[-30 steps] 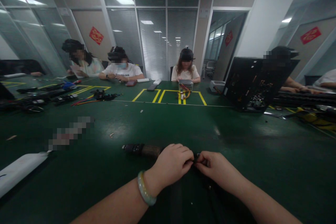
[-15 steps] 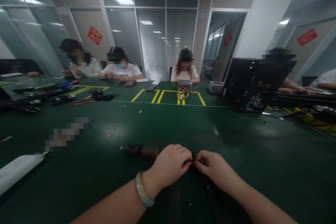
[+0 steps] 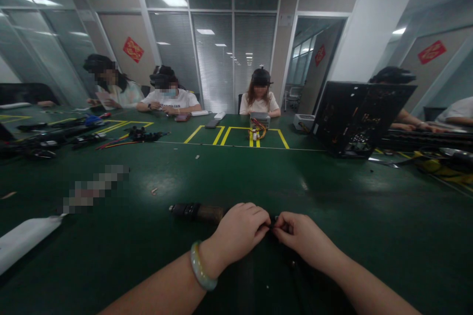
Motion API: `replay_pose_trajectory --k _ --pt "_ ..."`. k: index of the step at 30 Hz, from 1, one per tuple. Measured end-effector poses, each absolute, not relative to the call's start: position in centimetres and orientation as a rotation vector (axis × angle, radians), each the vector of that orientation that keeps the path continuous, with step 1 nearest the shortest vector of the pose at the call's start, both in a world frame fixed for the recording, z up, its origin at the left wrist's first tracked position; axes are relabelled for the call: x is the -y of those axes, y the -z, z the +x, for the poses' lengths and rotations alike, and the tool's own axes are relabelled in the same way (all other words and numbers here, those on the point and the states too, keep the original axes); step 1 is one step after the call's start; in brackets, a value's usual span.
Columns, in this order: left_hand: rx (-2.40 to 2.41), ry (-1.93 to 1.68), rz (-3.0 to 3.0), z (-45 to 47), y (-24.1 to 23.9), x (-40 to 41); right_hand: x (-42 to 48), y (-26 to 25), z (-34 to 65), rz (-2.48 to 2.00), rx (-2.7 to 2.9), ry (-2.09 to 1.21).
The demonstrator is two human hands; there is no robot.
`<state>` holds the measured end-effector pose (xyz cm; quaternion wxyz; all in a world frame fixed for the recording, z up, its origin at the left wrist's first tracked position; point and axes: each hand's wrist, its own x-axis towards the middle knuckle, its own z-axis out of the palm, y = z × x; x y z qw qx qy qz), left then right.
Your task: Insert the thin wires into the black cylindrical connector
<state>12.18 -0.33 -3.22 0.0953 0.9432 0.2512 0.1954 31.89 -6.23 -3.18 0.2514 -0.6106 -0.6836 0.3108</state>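
Tool (image 3: 209, 213) on the table (image 3: 332, 192) before me.
It juts leftward from under my left hand (image 3: 242, 229), my right hand (image 3: 305, 235) just beside that one; cables (image 3: 137, 135) lie beyond to the left, a computer case (image 3: 347, 120) beyond to the right.

Seeing a green table (image 3: 236, 172), yellow tape (image 3: 193, 134) across its far half. White slab (image 3: 27, 241) at near left, blurred piece (image 3: 94, 191) just off its tip. Beyond that, dark gear (image 3: 55, 133) and a wire bundle (image 3: 142, 134). Across: three people (image 3: 183, 101), seated, grey box (image 3: 260, 117) with loose leads (image 3: 263, 131) in front of the rightmost. Second box (image 3: 303, 123) just beside a standing black case (image 3: 354, 120) at right; fourth person (image 3: 393, 75) partly hidden behind it. Along the back: blinds (image 3: 214, 69), door (image 3: 327, 76), red signs (image 3: 133, 49).
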Motion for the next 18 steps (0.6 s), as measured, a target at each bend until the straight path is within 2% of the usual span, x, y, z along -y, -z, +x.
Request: replay_pose_trajectory --k 18 --pt "-0.739 -0.606 2.774 12.11 3.26 0.50 6.06 4.08 32.37 -1.614 1.914 -0.806"
